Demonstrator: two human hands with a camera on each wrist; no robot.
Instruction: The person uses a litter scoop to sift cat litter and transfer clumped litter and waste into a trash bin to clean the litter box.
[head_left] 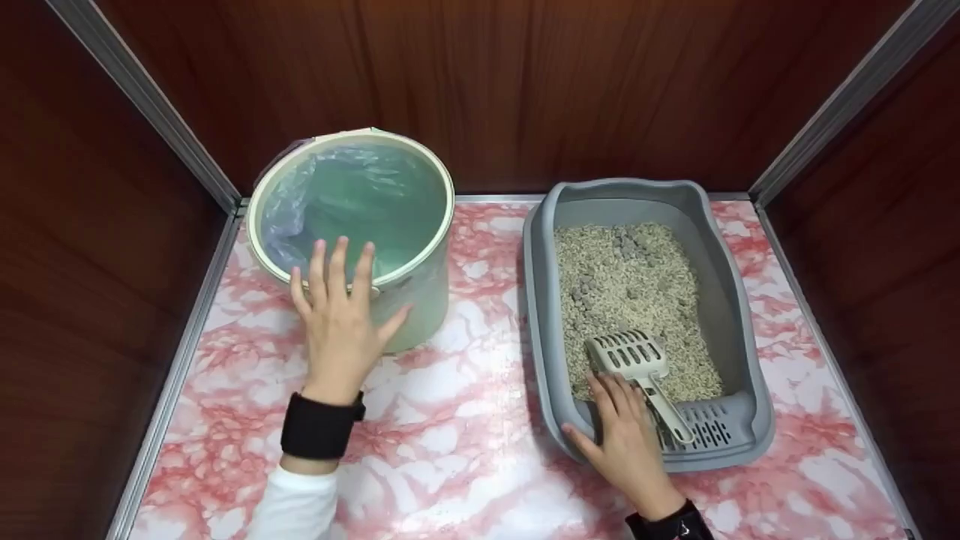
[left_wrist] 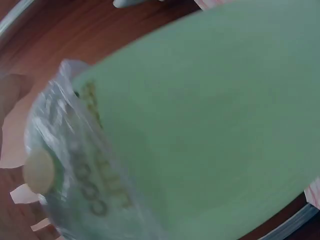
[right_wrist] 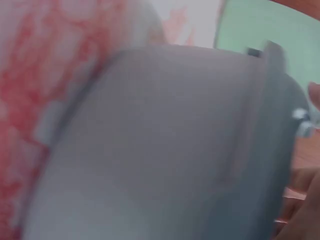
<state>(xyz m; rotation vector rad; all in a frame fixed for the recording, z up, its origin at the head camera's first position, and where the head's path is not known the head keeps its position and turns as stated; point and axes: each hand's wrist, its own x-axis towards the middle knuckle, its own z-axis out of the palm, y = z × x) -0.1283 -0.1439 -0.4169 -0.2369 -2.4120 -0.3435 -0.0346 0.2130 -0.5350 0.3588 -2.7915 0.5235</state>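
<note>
A pale green bin with a cream rim stands at the left, lined with a thin translucent bag. My left hand is spread at its front rim, fingers straight over the opening and thumb apart. In the left wrist view the bag folds down over the outside of the bin. A light grey slotted litter scoop lies across the front of a grey litter box, its head on the litter. My right hand lies over the box's front left edge beside the scoop handle, fingers extended.
Dark clumps show in the litter near the back and left. Box and bin stand on a red-and-white marbled surface. Dark wood panels with metal edging enclose the back and both sides.
</note>
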